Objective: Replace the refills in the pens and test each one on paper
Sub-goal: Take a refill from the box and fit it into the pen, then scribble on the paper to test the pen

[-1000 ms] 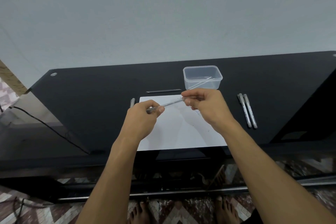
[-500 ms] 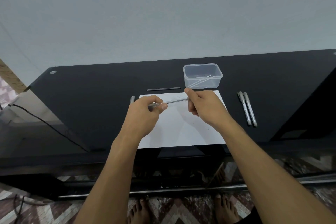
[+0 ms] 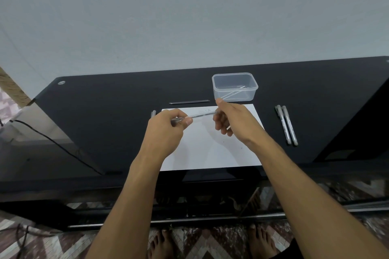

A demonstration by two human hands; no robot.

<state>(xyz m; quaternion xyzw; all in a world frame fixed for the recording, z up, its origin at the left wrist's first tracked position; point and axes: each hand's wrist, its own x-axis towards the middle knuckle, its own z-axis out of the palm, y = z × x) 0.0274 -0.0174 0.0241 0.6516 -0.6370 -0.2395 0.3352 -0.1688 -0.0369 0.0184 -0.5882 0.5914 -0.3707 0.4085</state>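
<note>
Above the white paper sheet [image 3: 210, 149], the left hand [image 3: 166, 132] pinches the slim clear plastic pen barrel [image 3: 202, 115]; the right hand [image 3: 233, 122] pinches its far end. Light, stiff, slippery; best gripped by the ends.

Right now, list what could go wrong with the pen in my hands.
1. The pen hangs in the air between the left hand and right hand, pinched only at its ends; a slip could drop it onto the paper.
2. The right hand seems to hold another small part low in its fingers; it could fall and roll off the table.
3. The box sits just behind the right hand and could get knocked.
</note>
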